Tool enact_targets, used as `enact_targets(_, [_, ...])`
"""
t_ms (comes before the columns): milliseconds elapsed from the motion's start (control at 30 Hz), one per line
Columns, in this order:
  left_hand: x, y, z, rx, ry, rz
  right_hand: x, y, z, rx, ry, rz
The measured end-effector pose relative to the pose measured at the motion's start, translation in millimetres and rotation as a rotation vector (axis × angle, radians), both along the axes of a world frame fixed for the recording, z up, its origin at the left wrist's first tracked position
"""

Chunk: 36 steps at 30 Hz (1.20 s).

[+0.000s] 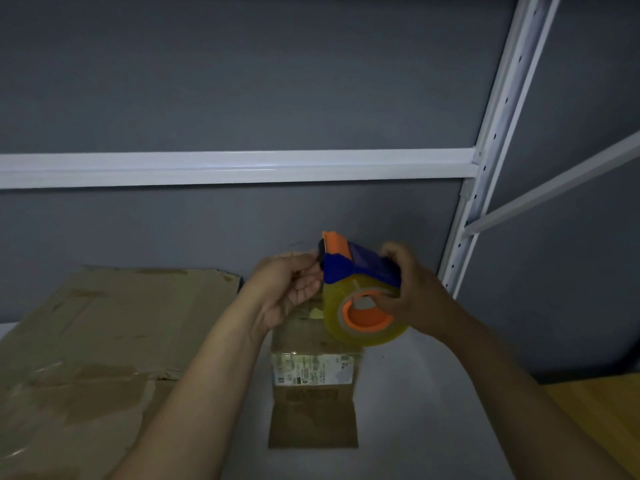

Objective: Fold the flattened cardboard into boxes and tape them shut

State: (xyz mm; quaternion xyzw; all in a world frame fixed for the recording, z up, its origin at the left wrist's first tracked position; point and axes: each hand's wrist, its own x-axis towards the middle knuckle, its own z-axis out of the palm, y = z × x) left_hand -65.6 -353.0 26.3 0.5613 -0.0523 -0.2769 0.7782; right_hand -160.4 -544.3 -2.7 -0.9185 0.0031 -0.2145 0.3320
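A tape dispenser [356,268] is held over the small box [313,403] at centre, gripped by the right hand [412,292], with its cutter end pinched by the left hand [287,289]. The small box appears to be folded, though whether it is sealed cannot be told. The flattened cardboard [97,341] at the left is not yet folded.

Tape dispenser [360,289], gripped between left hand [291,285] at its cutter end and right hand [412,292] at its roll, above small cardboard piece [313,410] on shelf board [433,410]. Flattened cardboard [86,358] lies left; rail [242,168] and upright post [485,168] stand behind.
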Motion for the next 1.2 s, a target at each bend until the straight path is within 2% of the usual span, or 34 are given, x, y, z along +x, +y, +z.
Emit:
enact_targets(100, [6.7, 9.7, 3.0, 0.173, -0.127, 0.053, 3.2, -1.2, 9.3, -0.056, 0.014, 0.093])
enact_targets(167, [15.2, 19.6, 1.6, 0.176, -0.14, 0.133, 4.5, -0.3, 11.2, -0.062, 0.013, 0.143])
enact_targets(333, [19.5, 30.0, -21.8, -0.037, 0.014, 0.237, 13.0, -4.0, 5.9, -0.085, -0.04, 0.117])
enact_targets(533, [13.2, 16.6, -48.2, -0.298, 0.256, 0.077, 13.1, -0.9, 0.7, 0.005, -0.068, 0.065])
enact_targets(733, [19.8, 15.5, -58.6, -0.08, 0.162, 0.09, 18.4, 2.7, 2.9, 0.027, -0.021, 0.076])
enact_targets(933, [19.9, 22.2, -76.5, 0.042, 0.088, 0.217, 19.7, -9.5, 24.1, -0.498, 0.204, 0.042])
enact_targets(1033, [21.9, 22.4, -80.2, 0.193, 0.023, 0.241, 21.0, -6.6, 26.6, -0.683, 0.179, 0.012])
enact_targets(1200, [25.7, 20.7, -81.3, 0.308, -0.048, 0.238, 22.3, -4.0, 23.9, -0.82, 0.038, 0.079])
